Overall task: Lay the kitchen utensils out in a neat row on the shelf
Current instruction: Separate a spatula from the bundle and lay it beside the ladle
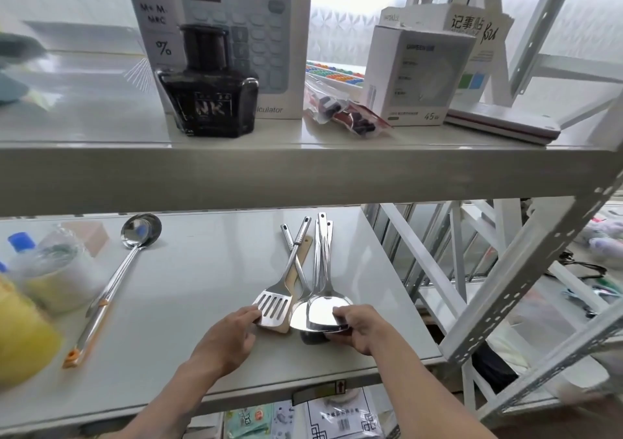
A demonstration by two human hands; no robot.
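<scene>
head view: on the lower shelf [188, 303] a heap of utensils lies crossed, handles pointing away and heads toward the person. the left hand [229, 334] pinches the near edge of the slotted turner [273, 307], fingers curled on its blade. the right hand [357, 329] grips the rim of the solid spatula [320, 313], thumb on top; more steel heads and a wooden spatula [293, 276] sit stacked beneath and between. a ladle [111, 286] lies well apart to the left, slanted, its bowl away from the person.

judged from this, the step in hand is splitting the heap: each hand has one piece, and nothing in the pile is yet in a row. the next move calls for drawing the two apart sideways without dragging the crossed handles along, then setting each handle parallel. the ladle will likely need straightening too.
</scene>
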